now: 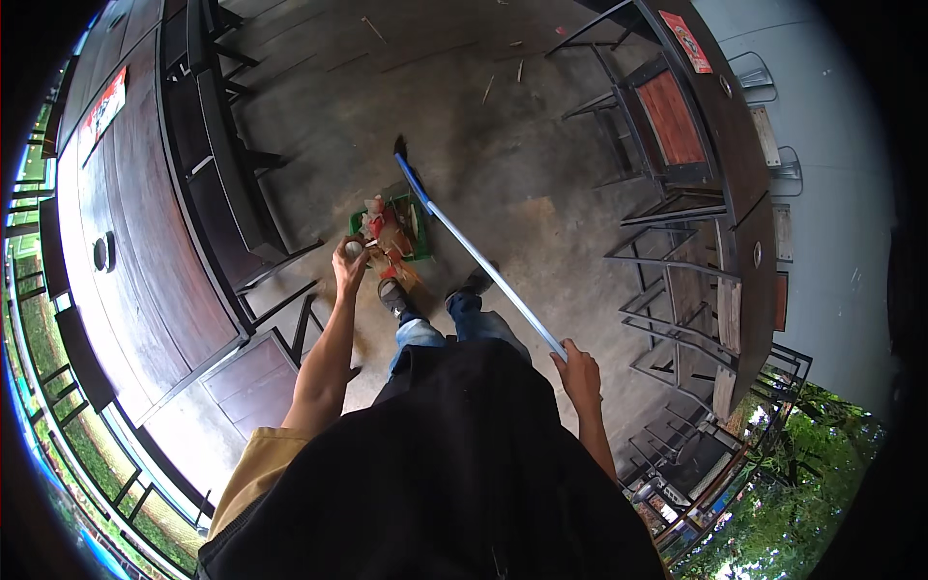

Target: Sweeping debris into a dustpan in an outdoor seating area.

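Observation:
My right hand (580,373) grips the upper end of a broom's long pale-blue handle (500,279). The handle slants forward to a blue broom head (410,174) with dark bristles (401,147) low over the concrete floor. My left hand (350,268) is closed around a round, pale-topped object (354,249) seen end-on; whether it is the dustpan's handle I cannot tell. Just beyond that hand, a green dustpan (423,250) holds crumpled red and white wrappers (374,217) and other litter. The dustpan is in front of my left shoe (394,296).
Long wooden tables (188,290) with black metal frames and a bench (232,145) line the left. Metal-framed chairs (674,268) stand by a table (750,290) at right. Scraps of litter (489,90) lie on the concrete floor (449,109) ahead. An ashtray-like dark dish (104,251) sits on the left table.

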Demonstrator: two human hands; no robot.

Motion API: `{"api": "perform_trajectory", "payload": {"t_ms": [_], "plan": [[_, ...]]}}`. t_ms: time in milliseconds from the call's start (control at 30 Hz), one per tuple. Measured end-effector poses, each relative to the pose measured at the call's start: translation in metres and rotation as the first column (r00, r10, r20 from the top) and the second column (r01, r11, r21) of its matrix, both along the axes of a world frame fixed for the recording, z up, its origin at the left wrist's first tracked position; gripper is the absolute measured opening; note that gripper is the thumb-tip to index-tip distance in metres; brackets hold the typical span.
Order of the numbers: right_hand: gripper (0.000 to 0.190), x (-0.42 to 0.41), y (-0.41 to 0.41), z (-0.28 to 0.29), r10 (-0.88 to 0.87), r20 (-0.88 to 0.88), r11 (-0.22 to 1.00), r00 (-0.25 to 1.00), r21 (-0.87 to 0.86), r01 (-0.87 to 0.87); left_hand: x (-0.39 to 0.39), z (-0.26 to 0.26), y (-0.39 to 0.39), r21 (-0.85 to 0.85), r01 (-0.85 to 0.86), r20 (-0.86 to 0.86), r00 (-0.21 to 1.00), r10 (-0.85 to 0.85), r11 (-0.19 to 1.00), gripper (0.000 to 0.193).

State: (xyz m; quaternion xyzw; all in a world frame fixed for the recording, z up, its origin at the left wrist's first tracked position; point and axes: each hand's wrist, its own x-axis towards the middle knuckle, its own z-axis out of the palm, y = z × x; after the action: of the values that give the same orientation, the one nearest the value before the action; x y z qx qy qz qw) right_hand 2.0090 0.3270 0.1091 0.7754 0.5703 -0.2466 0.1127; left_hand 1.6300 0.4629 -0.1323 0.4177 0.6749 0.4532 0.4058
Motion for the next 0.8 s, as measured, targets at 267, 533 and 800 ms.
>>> {"api": "perform_trajectory", "payload": {"t_ms": [267, 533, 800], "plan": [[0.022, 0.005, -0.017, 0.007, -0.028, -0.011, 0.999, 1.000, -0.020, 0.028, -0.014, 0.001, -0.010, 0.024, -0.159, 0.062, 0.986, 0.158, 0.987, 0.018], [0.021, 0.003, -0.031, -0.030, -0.367, -0.307, 0.924, 0.878, -0.017, 0.381, -0.005, 0.018, -0.015, -0.038, -0.271, 0.228, 0.935, 0.272, 0.962, 0.019], [0.031, 0.042, 0.035, -0.092, -0.479, -0.401, 0.861, 0.781, -0.042, 0.506, 0.018, 0.033, 0.022, -0.136, -0.330, 0.232, 0.906, 0.354, 0.934, 0.020]]}}
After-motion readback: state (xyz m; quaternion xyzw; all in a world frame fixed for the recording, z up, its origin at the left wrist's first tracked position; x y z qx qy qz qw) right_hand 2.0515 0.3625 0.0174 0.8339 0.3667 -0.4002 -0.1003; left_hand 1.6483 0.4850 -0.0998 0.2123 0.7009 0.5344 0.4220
